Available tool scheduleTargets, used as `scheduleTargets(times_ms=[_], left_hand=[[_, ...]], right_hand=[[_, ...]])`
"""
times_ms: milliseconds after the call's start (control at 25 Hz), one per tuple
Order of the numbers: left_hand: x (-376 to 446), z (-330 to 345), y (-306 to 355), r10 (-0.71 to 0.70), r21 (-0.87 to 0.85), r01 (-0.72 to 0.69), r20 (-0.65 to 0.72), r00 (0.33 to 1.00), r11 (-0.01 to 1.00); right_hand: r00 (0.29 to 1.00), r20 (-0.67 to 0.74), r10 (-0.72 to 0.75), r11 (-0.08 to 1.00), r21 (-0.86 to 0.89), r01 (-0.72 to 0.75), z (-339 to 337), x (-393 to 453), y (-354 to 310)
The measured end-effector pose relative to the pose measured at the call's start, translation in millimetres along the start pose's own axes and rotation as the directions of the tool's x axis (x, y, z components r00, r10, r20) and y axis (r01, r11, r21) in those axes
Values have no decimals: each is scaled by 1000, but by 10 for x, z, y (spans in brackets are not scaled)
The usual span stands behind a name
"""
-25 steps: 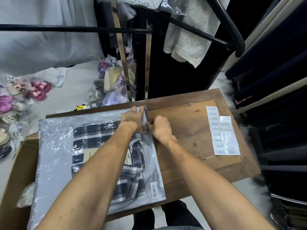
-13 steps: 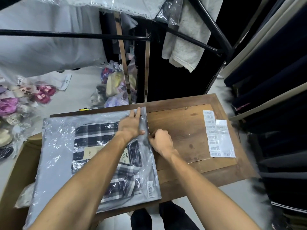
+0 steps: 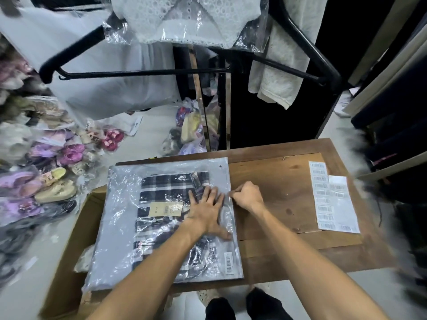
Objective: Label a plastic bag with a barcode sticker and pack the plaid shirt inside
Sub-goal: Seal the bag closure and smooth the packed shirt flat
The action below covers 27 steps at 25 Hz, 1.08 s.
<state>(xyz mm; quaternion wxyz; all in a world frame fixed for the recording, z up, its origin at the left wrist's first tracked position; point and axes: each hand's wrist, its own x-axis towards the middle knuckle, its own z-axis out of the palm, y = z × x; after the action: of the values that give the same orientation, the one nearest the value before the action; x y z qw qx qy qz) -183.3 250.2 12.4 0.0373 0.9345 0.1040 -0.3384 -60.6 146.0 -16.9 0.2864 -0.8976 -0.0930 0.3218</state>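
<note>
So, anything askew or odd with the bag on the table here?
The plastic bag overhangs the table's left edge above a cardboard box. Its barcode sticker sits straight, and the plaid shirt lies flat inside.

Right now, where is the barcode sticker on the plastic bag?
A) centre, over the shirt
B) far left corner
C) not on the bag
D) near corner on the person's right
D: the barcode sticker sits at the plastic bag's near right corner, below the flat left hand.
</note>
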Motion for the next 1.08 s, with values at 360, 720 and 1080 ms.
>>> scheduleTargets(times_ms=[360, 720, 1080], left_hand=[[89, -119, 133, -79, -9, 79, 71, 994, 997], [287, -220, 88, -93, -71, 97, 67, 993, 993], [123, -144, 209, -46, 69, 66, -265, 963, 995]], right_hand=[[993, -29, -119, 989, -88, 116, -66, -241, 86], [998, -3, -70, 995, -75, 69, -90, -431, 345], [1000, -7, -19, 996, -82, 18, -54, -491, 409]])
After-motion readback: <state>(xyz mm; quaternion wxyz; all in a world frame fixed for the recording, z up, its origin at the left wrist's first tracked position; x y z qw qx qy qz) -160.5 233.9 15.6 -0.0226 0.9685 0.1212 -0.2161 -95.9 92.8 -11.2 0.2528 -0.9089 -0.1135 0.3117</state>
